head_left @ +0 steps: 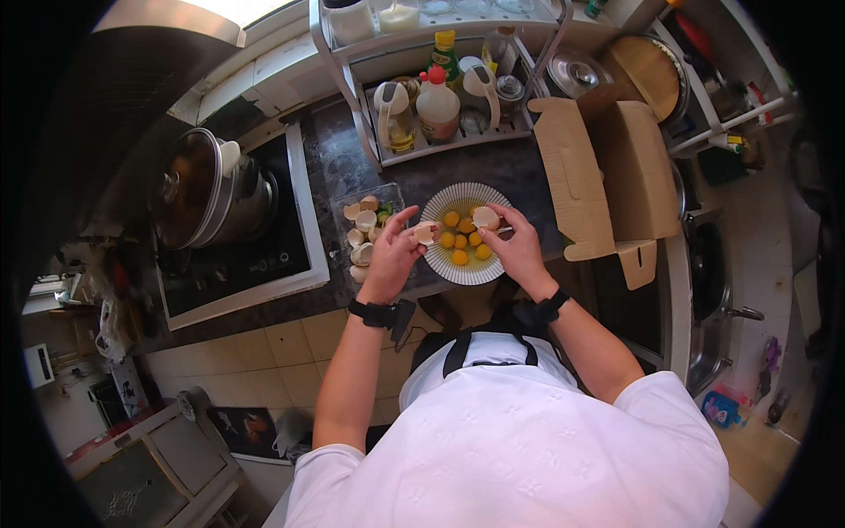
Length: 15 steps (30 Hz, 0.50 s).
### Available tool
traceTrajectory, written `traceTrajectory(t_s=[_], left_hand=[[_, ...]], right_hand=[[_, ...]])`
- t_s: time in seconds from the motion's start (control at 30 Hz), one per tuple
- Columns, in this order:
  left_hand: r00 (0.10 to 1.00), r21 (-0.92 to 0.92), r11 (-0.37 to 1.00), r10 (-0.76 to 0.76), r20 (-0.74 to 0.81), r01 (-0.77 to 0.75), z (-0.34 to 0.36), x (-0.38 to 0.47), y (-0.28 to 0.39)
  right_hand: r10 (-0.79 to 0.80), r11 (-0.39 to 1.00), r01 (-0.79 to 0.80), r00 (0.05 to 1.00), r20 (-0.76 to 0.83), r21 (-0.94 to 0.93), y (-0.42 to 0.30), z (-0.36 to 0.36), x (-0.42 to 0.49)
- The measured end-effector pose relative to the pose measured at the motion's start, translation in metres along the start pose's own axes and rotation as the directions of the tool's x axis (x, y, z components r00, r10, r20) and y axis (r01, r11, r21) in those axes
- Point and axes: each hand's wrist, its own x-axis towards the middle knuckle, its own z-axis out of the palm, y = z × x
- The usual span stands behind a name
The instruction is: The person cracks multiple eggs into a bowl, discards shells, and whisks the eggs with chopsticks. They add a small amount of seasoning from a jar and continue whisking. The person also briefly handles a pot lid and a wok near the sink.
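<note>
A ribbed, pale bowl [433, 263] on the dark countertop holds several raw eggs with whole yolks [460, 241]. My left hand [389, 254] is at the bowl's left rim, with a piece of eggshell [424, 233] between thumb and fingers. Over the bowl's right side, my right hand [519, 242] grips another broken eggshell [486, 218], its open side turned away from view. Several empty shells [365, 220] lie in a clear tray left of the bowl, partly hidden behind my left hand. Both wrists wear black bands.
An open cardboard box [571, 178] stands right of the bowl. Behind the bowl is a metal rack [455, 145] with oil and sauce bottles [438, 109]. To the left, a lidded pot [198, 191] sits on a black cooktop [264, 264]. A sink [716, 297] is at the far right.
</note>
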Motion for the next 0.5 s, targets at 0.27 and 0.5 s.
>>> traceTrajectory(t_s=[0.27, 0.5], left_hand=[[0.958, 0.423, 0.886, 0.26, -0.12, -0.187, -0.035, -0.046, 0.015], [0.836, 0.957, 0.105, 0.518, 0.179, -0.27, -0.053, -0.059, -0.005]], right_hand=[[-0.018, 0.988, 0.007, 0.997, 0.069, 0.154, -0.008, 0.047, -0.002], [-0.202, 0.965, 0.22, 0.97, 0.133, -0.142, -0.032, 0.124, 0.025]])
